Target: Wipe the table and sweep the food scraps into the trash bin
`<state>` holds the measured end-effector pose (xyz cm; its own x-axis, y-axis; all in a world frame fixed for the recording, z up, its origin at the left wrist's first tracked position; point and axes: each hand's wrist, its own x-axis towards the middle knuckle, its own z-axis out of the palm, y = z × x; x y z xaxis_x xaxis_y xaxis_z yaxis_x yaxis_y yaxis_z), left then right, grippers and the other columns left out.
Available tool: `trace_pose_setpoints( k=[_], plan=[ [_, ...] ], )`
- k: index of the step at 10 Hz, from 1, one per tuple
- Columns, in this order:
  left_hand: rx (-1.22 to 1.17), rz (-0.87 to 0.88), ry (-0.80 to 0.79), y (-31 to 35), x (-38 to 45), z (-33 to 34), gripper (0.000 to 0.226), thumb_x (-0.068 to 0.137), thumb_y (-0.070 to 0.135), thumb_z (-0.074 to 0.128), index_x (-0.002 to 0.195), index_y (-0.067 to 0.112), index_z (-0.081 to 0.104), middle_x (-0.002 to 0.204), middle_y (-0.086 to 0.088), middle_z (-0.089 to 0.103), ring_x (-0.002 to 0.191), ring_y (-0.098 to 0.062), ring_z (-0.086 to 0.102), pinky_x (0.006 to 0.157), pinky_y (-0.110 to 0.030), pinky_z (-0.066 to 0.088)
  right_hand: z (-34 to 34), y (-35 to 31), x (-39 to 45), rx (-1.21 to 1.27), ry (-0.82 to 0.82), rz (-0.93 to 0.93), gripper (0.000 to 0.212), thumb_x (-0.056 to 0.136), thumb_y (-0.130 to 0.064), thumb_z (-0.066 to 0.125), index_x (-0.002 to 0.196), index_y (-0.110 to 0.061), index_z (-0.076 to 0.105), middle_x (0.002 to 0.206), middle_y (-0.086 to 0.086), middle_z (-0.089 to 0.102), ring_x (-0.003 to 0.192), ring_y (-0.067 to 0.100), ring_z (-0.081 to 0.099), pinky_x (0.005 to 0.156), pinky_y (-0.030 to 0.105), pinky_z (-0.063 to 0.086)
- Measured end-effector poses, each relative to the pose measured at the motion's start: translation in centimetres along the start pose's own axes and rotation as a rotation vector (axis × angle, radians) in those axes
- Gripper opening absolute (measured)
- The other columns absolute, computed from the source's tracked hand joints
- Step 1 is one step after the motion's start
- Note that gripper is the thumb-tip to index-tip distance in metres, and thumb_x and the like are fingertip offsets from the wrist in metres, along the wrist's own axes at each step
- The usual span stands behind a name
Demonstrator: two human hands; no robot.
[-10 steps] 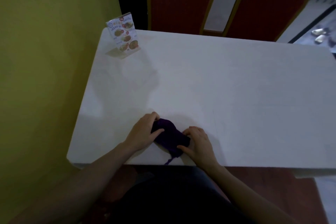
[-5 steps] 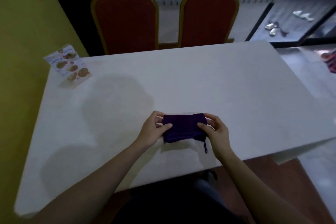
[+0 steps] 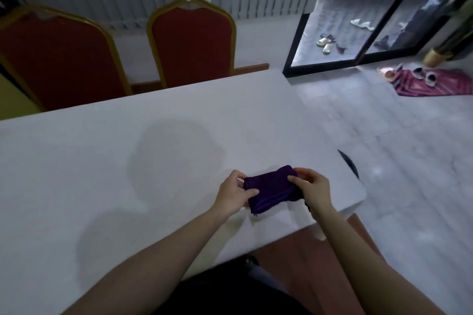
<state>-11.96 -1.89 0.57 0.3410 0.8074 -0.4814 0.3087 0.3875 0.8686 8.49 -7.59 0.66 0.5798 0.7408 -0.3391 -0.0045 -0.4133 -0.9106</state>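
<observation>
A folded dark purple cloth [image 3: 268, 188] is held between both hands just above the white table [image 3: 128, 166], near its front right corner. My left hand [image 3: 231, 195] pinches the cloth's left end with thumb on top. My right hand [image 3: 313, 190] grips the right end, and a loose thread hangs below it. No food scraps show on the table. A thin dark curved edge [image 3: 348, 162] shows past the table's right side; I cannot tell whether it is the trash bin.
Two red chairs with gold frames [image 3: 192, 43] stand at the table's far side. Right of the table lies pale tiled floor [image 3: 396, 148], with a pink mat and sandals [image 3: 432, 82] by a glass sliding door [image 3: 363, 13].
The view has swung right, so the yellow wall and menu card have left the frame. The cloth went from lying bunched on the table to being held folded between both hands.
</observation>
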Motion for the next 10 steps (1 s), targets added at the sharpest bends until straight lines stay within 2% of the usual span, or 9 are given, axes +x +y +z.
trace_pose_setpoints(
  k=[1, 2, 3, 4, 5, 6, 7, 9, 10],
  plan=[
    [0.060, 0.001, -0.014, 1.3, 1.9, 5.0, 0.032, 0.082, 0.004, 0.075, 0.106, 0.004, 0.053, 0.094, -0.011, 0.061, 0.076, -0.023, 0.067, 0.065, -0.038, 0.062, -4.2, 0.6, 4.1, -0.099, 0.013, -0.012, 0.020, 0.080, -0.011, 0.077, 0.099, -0.014, 0.074, 0.096, 0.004, 0.073, 0.087, 0.022, 0.071, 0.077, 0.043, 0.060],
    [0.164, 0.011, 0.030, 1.5, 3.4, 8.3, 0.028, 0.079, 0.009, 0.077, 0.095, 0.012, 0.054, 0.088, -0.008, 0.064, 0.080, -0.028, 0.069, 0.073, -0.047, 0.060, -6.7, 1.2, 6.7, -0.186, 0.008, -0.040, 0.021, 0.080, -0.012, 0.076, 0.101, -0.015, 0.074, 0.096, 0.001, 0.073, 0.088, 0.019, 0.069, 0.078, 0.039, 0.060],
    [0.369, 0.045, 0.076, 1.5, 4.5, 10.1, 0.027, 0.080, 0.017, 0.075, 0.096, 0.016, 0.054, 0.089, -0.004, 0.067, 0.082, -0.023, 0.066, 0.075, -0.038, 0.056, -7.5, 1.6, 7.9, -0.307, 0.002, -0.091, 0.024, 0.082, -0.012, 0.075, 0.105, -0.011, 0.073, 0.098, 0.002, 0.072, 0.083, 0.010, 0.066, 0.077, 0.031, 0.057],
    [0.539, 0.108, 0.132, 1.0, 5.2, 10.8, 0.025, 0.083, 0.020, 0.070, 0.100, 0.016, 0.053, 0.093, -0.002, 0.065, 0.083, -0.020, 0.061, 0.071, -0.029, 0.049, -7.6, 2.4, 8.1, -0.424, -0.004, -0.183, 0.027, 0.084, -0.014, 0.073, 0.111, -0.013, 0.071, 0.103, 0.000, 0.072, 0.085, 0.008, 0.064, 0.081, 0.032, 0.057],
    [0.813, 0.280, 0.168, 0.1, 5.4, 10.9, 0.037, 0.087, 0.027, 0.064, 0.121, 0.018, 0.053, 0.120, 0.000, 0.056, 0.106, -0.019, 0.054, 0.086, -0.033, 0.048, -7.9, 3.8, 7.9, -0.646, -0.038, -0.432, 0.037, 0.090, -0.016, 0.067, 0.127, -0.014, 0.063, 0.126, 0.001, 0.064, 0.111, 0.016, 0.060, 0.097, 0.034, 0.050],
    [1.036, 0.543, 0.142, -1.1, 4.9, 11.0, 0.053, 0.092, 0.030, 0.052, 0.142, 0.013, 0.046, 0.147, -0.004, 0.045, 0.133, -0.023, 0.045, 0.107, -0.037, 0.041, -8.2, 5.3, 7.5, -0.851, -0.089, -0.721, 0.040, 0.097, -0.020, 0.054, 0.136, -0.012, 0.057, 0.140, 0.005, 0.056, 0.130, 0.023, 0.050, 0.107, 0.034, 0.040],
    [1.265, 0.753, 0.067, -2.4, 4.4, 10.9, 0.055, 0.093, 0.033, 0.038, 0.142, 0.011, 0.051, 0.149, -0.006, 0.049, 0.137, -0.021, 0.047, 0.108, -0.037, 0.043, -8.8, 6.8, 7.3, -0.952, -0.178, -0.919, 0.044, 0.100, -0.026, 0.037, 0.136, -0.008, 0.056, 0.143, 0.007, 0.053, 0.134, 0.026, 0.047, 0.110, 0.034, 0.040],
    [1.390, 0.753, -0.044, -3.4, 4.0, 10.5, 0.055, 0.097, 0.036, 0.032, 0.143, 0.011, 0.050, 0.150, -0.005, 0.047, 0.139, -0.020, 0.044, 0.109, -0.040, 0.044, -9.4, 6.8, 6.5, -1.049, -0.235, -0.954, 0.056, 0.107, -0.033, 0.016, 0.133, -0.007, 0.059, 0.141, 0.008, 0.055, 0.132, 0.026, 0.050, 0.102, 0.036, 0.048],
    [1.373, 0.783, 0.000, -3.1, 4.7, 9.8, 0.056, 0.099, 0.038, 0.030, 0.146, 0.010, 0.045, 0.153, -0.006, 0.043, 0.142, -0.020, 0.040, 0.111, -0.043, 0.041, -8.7, 5.8, 6.8, -1.033, -0.227, -0.977, 0.061, 0.107, -0.038, 0.012, 0.134, -0.008, 0.058, 0.141, 0.007, 0.055, 0.134, 0.024, 0.047, 0.104, 0.038, 0.047]
  ],
)
